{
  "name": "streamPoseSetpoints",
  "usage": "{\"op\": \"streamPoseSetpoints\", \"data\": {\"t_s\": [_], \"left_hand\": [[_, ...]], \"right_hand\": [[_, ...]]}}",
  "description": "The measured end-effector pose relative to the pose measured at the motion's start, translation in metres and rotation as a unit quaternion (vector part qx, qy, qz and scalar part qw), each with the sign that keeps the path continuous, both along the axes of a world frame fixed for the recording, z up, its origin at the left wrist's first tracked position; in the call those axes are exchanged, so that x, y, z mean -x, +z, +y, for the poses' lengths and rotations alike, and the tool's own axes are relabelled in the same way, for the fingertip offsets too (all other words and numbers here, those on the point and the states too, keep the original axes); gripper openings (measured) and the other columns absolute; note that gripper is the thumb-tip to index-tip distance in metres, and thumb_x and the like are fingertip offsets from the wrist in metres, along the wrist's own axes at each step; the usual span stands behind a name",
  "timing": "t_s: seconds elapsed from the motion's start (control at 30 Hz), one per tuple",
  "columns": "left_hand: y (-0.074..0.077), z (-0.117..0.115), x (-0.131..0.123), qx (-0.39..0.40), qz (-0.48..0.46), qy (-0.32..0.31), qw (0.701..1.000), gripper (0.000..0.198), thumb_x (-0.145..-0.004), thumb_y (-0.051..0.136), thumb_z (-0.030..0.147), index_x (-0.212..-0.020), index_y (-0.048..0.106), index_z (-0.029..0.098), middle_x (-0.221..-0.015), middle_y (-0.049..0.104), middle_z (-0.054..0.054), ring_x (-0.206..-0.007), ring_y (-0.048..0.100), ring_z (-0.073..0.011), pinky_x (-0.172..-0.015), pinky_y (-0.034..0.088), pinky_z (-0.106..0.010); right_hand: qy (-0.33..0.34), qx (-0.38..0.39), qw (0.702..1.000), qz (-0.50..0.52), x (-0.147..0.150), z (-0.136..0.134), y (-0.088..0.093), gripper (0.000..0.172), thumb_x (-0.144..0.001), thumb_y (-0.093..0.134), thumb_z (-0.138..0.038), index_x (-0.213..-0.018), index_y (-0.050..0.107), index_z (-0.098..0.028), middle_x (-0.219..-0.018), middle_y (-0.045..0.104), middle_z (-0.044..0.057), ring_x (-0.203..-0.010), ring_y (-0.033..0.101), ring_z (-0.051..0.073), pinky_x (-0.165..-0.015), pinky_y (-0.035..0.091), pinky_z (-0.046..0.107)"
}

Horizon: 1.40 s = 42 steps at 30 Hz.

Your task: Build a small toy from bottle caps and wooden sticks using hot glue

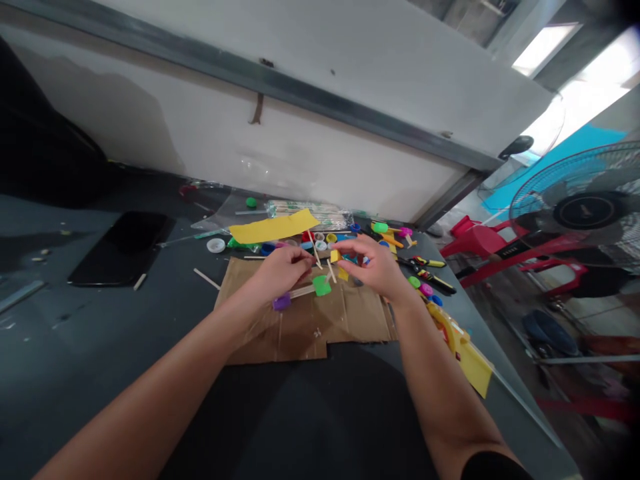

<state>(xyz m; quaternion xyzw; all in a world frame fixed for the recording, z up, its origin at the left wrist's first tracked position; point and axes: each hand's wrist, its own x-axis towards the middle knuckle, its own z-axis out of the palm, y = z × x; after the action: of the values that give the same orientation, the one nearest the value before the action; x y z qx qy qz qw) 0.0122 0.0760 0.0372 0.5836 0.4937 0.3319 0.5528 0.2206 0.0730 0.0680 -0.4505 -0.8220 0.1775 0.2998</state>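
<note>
My left hand [286,272] is closed in a pinch over the far left part of a brown cardboard sheet [295,340]; whatever lies between its fingertips is hidden. At the fingertips of my right hand [375,268] is a small folded yellow piece [335,256], with the index finger and thumb curled about it. Thin wooden sticks [316,251] show between the two hands. Below them on the cardboard lies a stick assembly with a purple piece [281,302] at one end and a green piece [322,286] at the other.
A yellow strip [275,228] lies beyond my left hand, near a bagged bundle of sticks [310,213]. Bottle caps [216,245] and cutters [435,278] lie around. A black phone [120,248] is at left, a yellow tape dispenser [450,330] at right. A fan [580,210] stands beyond the table.
</note>
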Motion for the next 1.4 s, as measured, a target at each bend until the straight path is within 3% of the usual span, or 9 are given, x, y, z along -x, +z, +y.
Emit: {"op": "streamPoseSetpoints", "data": {"t_s": [0.23, 0.37, 0.57, 0.83, 1.0, 1.2, 1.4], "left_hand": [[0.012, -0.005, -0.005, -0.002, -0.042, 0.083, 0.996, 0.012, -0.084, 0.055, 0.018, -0.076, 0.064, 0.016, -0.067, 0.054, 0.001, -0.052, 0.047, -0.0079, -0.050, 0.039, -0.021], [0.015, -0.009, -0.006, -0.006, -0.094, 0.059, 0.994, 0.014, -0.082, 0.059, 0.026, -0.074, 0.065, 0.017, -0.068, 0.054, 0.001, -0.050, 0.042, -0.0074, -0.048, 0.038, -0.022], [0.017, -0.013, -0.009, 0.055, -0.168, 0.048, 0.983, 0.008, -0.075, 0.066, 0.021, -0.067, 0.063, 0.018, -0.059, 0.049, 0.003, -0.049, 0.040, -0.0070, -0.047, 0.033, -0.022], [0.017, -0.013, -0.012, 0.090, -0.195, 0.053, 0.975, 0.009, -0.072, 0.072, 0.023, -0.076, 0.067, 0.017, -0.060, 0.051, 0.004, -0.049, 0.040, -0.0056, -0.048, 0.032, -0.020], [0.018, -0.014, -0.012, 0.089, -0.195, 0.048, 0.976, 0.015, -0.073, 0.072, 0.024, -0.067, 0.062, 0.016, -0.056, 0.047, 0.005, -0.047, 0.039, -0.0056, -0.047, 0.031, -0.020], [0.006, -0.009, -0.014, 0.095, -0.197, 0.043, 0.975, 0.017, -0.077, 0.069, 0.024, -0.065, 0.060, 0.016, -0.058, 0.047, 0.004, -0.046, 0.037, -0.0053, -0.046, 0.030, -0.020], [-0.002, -0.003, -0.021, 0.116, -0.157, 0.057, 0.979, 0.019, -0.082, 0.064, 0.020, -0.065, 0.058, 0.014, -0.055, 0.045, 0.004, -0.041, 0.028, -0.0034, -0.041, 0.019, -0.020]], "right_hand": [[0.002, -0.022, 1.000, 0.018, 0.003, -0.002, -0.001, 0.028, -0.083, 0.063, -0.027, -0.111, 0.066, -0.024, -0.097, 0.069, 0.005, -0.087, 0.063, 0.020, -0.072, 0.048, 0.034], [0.013, -0.052, 0.999, -0.005, 0.006, -0.006, 0.004, 0.025, -0.083, 0.063, -0.028, -0.108, 0.069, -0.025, -0.089, 0.069, 0.004, -0.085, 0.060, 0.020, -0.072, 0.047, 0.034], [0.031, -0.081, 0.996, -0.014, 0.007, -0.008, 0.008, 0.027, -0.084, 0.063, -0.027, -0.109, 0.070, -0.033, -0.092, 0.070, 0.001, -0.085, 0.055, 0.021, -0.077, 0.045, 0.038], [0.049, -0.092, 0.994, -0.008, 0.006, -0.007, 0.007, 0.028, -0.086, 0.064, -0.029, -0.112, 0.070, -0.034, -0.093, 0.072, 0.001, -0.090, 0.054, 0.022, -0.082, 0.045, 0.039], [0.053, -0.093, 0.994, -0.008, 0.005, -0.005, 0.007, 0.027, -0.086, 0.065, -0.031, -0.111, 0.071, -0.036, -0.095, 0.073, 0.000, -0.091, 0.054, 0.023, -0.084, 0.044, 0.040], [0.033, -0.078, 0.996, 0.011, 0.002, 0.000, -0.001, 0.029, -0.083, 0.068, -0.027, -0.111, 0.071, -0.036, -0.095, 0.072, 0.000, -0.090, 0.054, 0.022, -0.083, 0.045, 0.039], [0.023, -0.046, 0.999, -0.006, -0.006, 0.010, -0.010, 0.024, -0.081, 0.071, -0.028, -0.103, 0.073, -0.034, -0.093, 0.071, 0.001, -0.091, 0.056, 0.022, -0.083, 0.044, 0.038]]}}
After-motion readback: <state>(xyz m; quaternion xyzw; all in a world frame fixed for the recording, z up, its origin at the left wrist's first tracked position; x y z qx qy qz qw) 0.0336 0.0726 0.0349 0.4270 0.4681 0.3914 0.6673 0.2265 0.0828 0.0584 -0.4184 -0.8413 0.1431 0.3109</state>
